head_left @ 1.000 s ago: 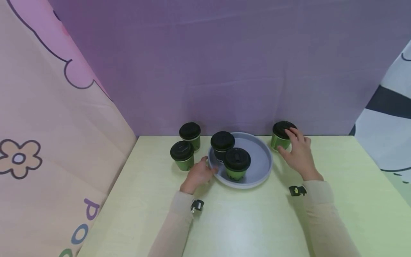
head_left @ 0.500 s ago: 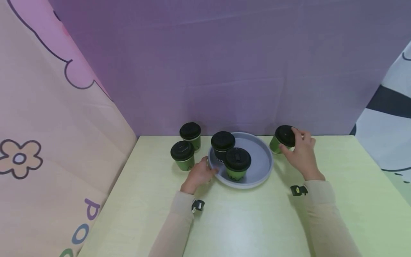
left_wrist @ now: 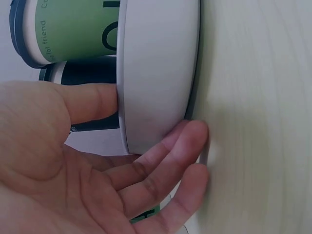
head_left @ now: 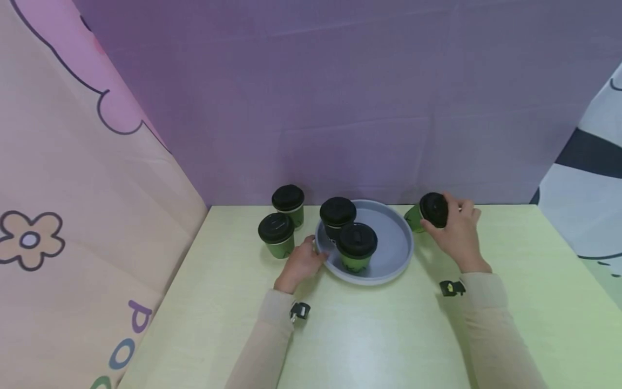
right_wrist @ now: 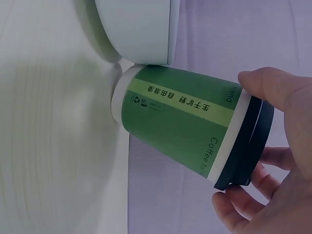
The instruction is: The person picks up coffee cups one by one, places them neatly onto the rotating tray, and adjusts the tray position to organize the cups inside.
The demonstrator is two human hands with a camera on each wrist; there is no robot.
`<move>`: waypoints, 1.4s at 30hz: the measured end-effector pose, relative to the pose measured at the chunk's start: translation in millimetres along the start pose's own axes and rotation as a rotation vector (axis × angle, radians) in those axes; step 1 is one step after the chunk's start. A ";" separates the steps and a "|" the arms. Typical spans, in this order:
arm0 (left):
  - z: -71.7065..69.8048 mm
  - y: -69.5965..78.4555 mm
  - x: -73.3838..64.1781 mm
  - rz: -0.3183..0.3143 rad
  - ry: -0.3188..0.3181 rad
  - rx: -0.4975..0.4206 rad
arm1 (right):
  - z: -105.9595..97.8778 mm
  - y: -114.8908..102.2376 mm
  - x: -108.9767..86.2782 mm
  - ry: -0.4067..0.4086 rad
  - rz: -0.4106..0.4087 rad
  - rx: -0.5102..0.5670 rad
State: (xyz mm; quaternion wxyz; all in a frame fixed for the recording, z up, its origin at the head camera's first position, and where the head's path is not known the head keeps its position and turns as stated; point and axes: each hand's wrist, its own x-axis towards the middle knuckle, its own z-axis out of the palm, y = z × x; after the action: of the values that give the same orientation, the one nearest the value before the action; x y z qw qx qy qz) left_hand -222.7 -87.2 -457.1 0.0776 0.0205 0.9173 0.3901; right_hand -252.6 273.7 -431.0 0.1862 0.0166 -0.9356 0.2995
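Note:
My right hand point(head_left: 459, 235) grips a green paper coffee cup point(right_wrist: 175, 117) by its black lid point(right_wrist: 248, 141), thumb on one side and fingers on the other. The cup leans, its lid toward the right hand and its base near the tray's right side. My left hand point(head_left: 301, 265) holds the left rim of a round grey tray point(head_left: 396, 243); in the left wrist view the thumb point(left_wrist: 95, 101) lies at the rim and the fingers curl at its underside. On the tray stand a dark cup point(head_left: 336, 213) and a green cup point(head_left: 357, 246), both black-lidded.
Two more lidded green cups stand left of the tray, one at the back point(head_left: 288, 201) and one nearer point(head_left: 277, 232), close to the left hand. A purple cloth wall point(head_left: 359, 108) rises behind the pale table point(head_left: 364, 335). Printed cloth point(head_left: 87, 189) hangs at the left.
The cup at the right has gone from upright to leaning, its lid moving right and its base left, as the right hand took hold of its lid. The left hand stays on the tray.

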 end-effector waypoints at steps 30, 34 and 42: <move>4.7 -2.0 1.2 0.001 0.124 0.019 | -4.1 -1.1 -1.7 0.039 -0.038 -0.019; 5.4 -1.4 2.2 -0.034 0.143 0.063 | -6.2 -1.5 -2.0 -0.014 -0.020 -0.009; 3.7 -1.1 0.3 -0.037 0.094 0.017 | -8.1 -3.1 -0.7 -0.086 0.012 -0.021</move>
State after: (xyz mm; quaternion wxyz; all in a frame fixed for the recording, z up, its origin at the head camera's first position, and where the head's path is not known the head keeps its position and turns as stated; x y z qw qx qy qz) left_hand -222.4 -85.3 -460.4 0.0413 -0.0142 0.9235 0.3812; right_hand -248.8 275.7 -423.5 0.1444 0.0220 -0.9459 0.2897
